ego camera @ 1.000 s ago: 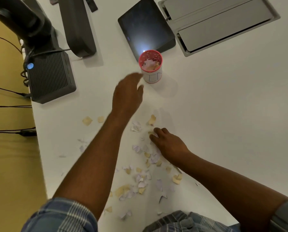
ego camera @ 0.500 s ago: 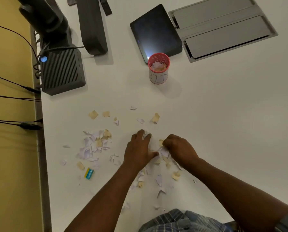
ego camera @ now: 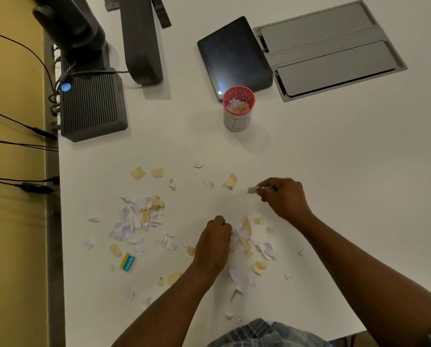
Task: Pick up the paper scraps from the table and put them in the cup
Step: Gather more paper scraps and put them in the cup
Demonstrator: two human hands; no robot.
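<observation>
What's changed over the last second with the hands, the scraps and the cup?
The left hand pulled back from near the cup and now curls onto the scraps near the front edge. The right hand lifted from that pile and moved toward the cup, a pale scrap pinched in its grip. The cup stayed upright, scraps inside.

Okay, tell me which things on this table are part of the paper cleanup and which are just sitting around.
Part of the job:
- paper scraps scattered on the table
- cup, already holding some scraps
- right hand, pinching a scrap
- left hand, gathering scraps

Just lying about:
- tablet
- black box with cables
- grey hatch
- blue and yellow label
</observation>
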